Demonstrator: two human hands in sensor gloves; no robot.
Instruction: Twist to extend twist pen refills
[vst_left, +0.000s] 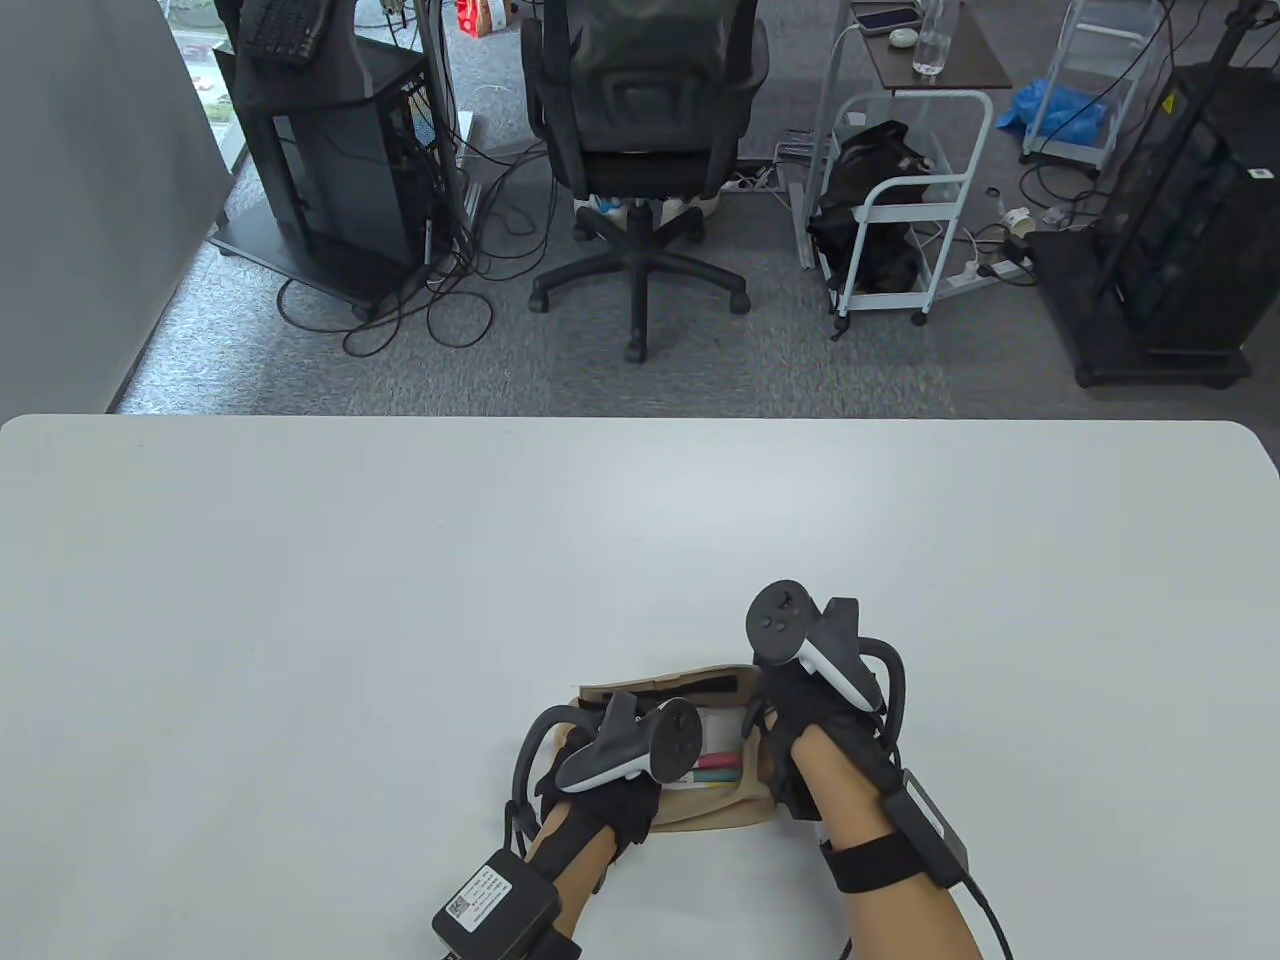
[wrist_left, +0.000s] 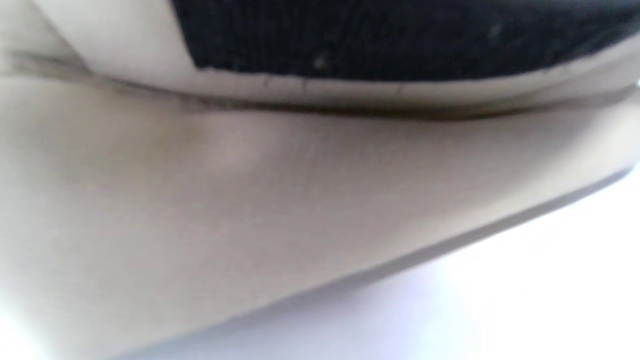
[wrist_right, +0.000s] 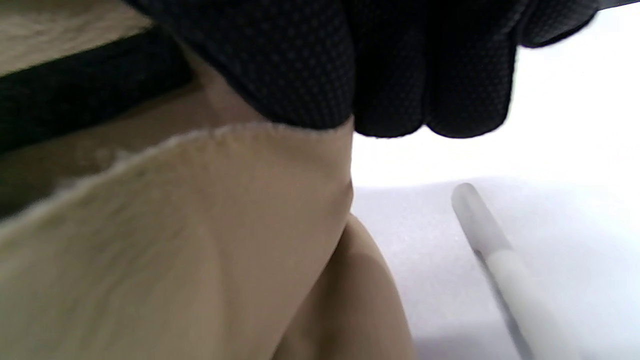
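A tan fabric pencil pouch (vst_left: 700, 806) lies on the white table (vst_left: 400, 600) near the front edge. It gapes open, with coloured pens (vst_left: 716, 768) showing inside. My left hand (vst_left: 600, 800) rests on the pouch's left end, and its fingers are hidden under the tracker. My right hand (vst_left: 775, 725) is at the pouch's right end. In the right wrist view its gloved fingers (wrist_right: 390, 90) grip the edge of the tan fabric (wrist_right: 200, 225). A white pen (wrist_right: 505, 270) lies on the table just beside the pouch. The left wrist view shows only the pouch fabric (wrist_left: 250, 200) close up.
The pouch has a black strip along its opening (wrist_right: 75, 95). Beyond the table's far edge stand an office chair (vst_left: 640, 150), a computer stand (vst_left: 330, 150) and a white cart (vst_left: 900, 200).
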